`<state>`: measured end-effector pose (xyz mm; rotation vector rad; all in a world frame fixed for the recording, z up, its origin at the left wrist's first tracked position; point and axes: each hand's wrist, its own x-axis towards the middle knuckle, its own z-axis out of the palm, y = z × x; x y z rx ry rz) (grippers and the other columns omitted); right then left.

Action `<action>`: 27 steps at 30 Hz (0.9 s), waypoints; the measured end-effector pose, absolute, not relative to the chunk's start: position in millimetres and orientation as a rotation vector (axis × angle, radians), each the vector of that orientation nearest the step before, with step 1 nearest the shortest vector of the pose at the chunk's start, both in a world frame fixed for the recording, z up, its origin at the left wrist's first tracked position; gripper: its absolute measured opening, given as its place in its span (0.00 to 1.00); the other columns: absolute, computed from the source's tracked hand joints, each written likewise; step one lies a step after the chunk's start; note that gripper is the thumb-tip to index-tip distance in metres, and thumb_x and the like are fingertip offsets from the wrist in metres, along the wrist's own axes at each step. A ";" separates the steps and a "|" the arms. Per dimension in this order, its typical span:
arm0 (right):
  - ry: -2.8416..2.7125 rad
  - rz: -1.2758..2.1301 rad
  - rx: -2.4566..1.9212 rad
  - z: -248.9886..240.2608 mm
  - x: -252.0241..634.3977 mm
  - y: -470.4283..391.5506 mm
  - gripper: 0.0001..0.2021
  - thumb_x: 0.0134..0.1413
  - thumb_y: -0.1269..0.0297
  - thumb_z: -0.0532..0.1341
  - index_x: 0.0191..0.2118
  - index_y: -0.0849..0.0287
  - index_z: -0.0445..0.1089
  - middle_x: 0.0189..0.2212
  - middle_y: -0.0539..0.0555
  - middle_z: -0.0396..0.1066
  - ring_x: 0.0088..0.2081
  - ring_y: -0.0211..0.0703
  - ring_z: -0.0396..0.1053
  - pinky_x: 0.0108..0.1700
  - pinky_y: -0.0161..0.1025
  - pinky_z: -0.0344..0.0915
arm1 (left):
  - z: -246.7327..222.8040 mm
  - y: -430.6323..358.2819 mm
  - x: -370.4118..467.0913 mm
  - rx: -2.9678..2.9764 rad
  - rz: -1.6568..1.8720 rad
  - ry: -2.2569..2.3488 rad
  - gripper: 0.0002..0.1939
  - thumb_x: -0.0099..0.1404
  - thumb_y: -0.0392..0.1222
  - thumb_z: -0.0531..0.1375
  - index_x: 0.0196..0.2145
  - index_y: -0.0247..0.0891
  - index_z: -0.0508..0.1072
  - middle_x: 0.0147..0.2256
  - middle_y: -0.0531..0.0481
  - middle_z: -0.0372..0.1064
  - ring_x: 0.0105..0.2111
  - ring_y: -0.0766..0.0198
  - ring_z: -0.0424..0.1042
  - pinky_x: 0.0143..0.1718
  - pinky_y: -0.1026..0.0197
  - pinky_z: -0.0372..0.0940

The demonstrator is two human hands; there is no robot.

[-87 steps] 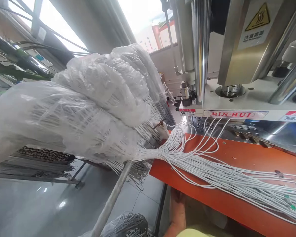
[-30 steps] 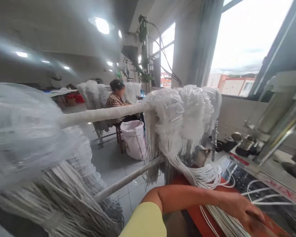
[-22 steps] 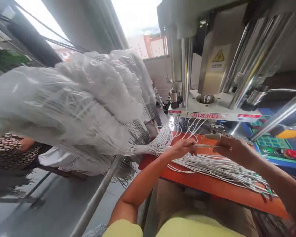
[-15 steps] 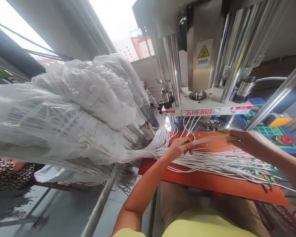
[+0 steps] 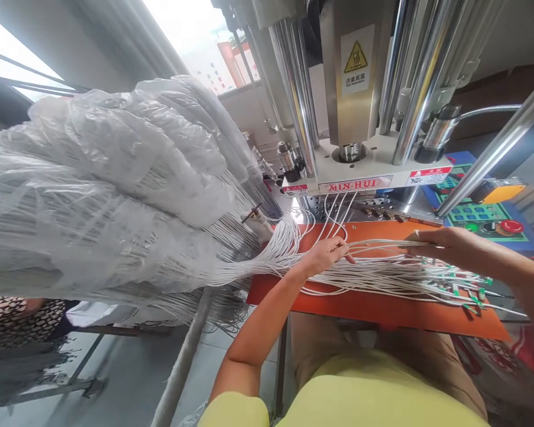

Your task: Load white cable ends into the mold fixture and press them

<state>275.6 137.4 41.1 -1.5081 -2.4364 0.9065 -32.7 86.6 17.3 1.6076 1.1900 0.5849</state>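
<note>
Several thin white cables (image 5: pixel 378 244) stretch between my two hands above an orange board (image 5: pixel 382 317). My left hand (image 5: pixel 329 255) is closed around them on the left. On the right, my right hand (image 5: pixel 436 238) pinches the same strands, its fingertips partly hidden. Beneath them a thick bundle of white cables (image 5: pixel 369 279) lies along the board, with small green-marked ends (image 5: pixel 474 296) at its right. A few separate white cables (image 5: pixel 338 210) run from the board's back edge up into the machine.
A press machine (image 5: pixel 356 184) with a hot-surface label stands behind the board. To its right is a blue control panel (image 5: pixel 485 219) with a red button (image 5: pixel 510 227). Plastic-wrapped cable bundles (image 5: pixel 115 178) fill the left, over a metal pole (image 5: pixel 184 367). Another person's patterned sleeve (image 5: pixel 9 323) shows at far left.
The camera view has shifted slightly, so the machine and bundles sit a little higher and further left. Both hands keep hold of the cables; the strands between them now look sharper.
</note>
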 end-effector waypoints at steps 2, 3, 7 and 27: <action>-2.509 1.000 -1.536 46.2 278.9 142.6 0.23 0.54 0.39 0.55 0.39 0.51 0.76 0.23 0.48 0.68 0.24 0.39 0.62 0.27 0.36 0.59 | 18.7 86.6 -32.3 1.658 0.582 1.205 0.17 0.70 0.52 0.50 0.37 0.36 0.69 0.37 0.47 0.75 0.30 0.67 0.63 0.35 0.64 0.60; -2.506 1.009 -1.530 47.6 280.8 144.4 0.22 0.55 0.39 0.56 0.41 0.51 0.75 0.25 0.48 0.71 0.26 0.40 0.65 0.29 0.37 0.62 | 18.5 86.9 -31.9 1.689 0.580 1.217 0.17 0.70 0.52 0.50 0.37 0.36 0.69 0.37 0.47 0.74 0.31 0.67 0.63 0.36 0.64 0.59; -2.469 0.938 -1.273 48.2 284.2 147.0 0.24 0.55 0.45 0.58 0.55 0.48 0.69 0.47 0.51 0.74 0.46 0.50 0.72 0.47 0.43 0.66 | 13.9 89.1 -29.9 1.779 0.593 1.261 0.16 0.69 0.52 0.51 0.37 0.37 0.68 0.33 0.52 0.68 0.32 0.66 0.63 0.35 0.64 0.58; -2.596 -0.350 -1.006 35.4 236.7 128.7 0.11 0.58 0.76 0.52 0.38 0.59 0.70 0.29 0.54 0.70 0.35 0.46 0.64 0.39 0.43 0.51 | -8.5 52.8 -23.3 2.159 0.674 1.271 0.12 0.54 0.22 0.48 0.29 0.38 0.62 0.34 0.48 0.66 0.39 0.60 0.62 0.43 0.59 0.58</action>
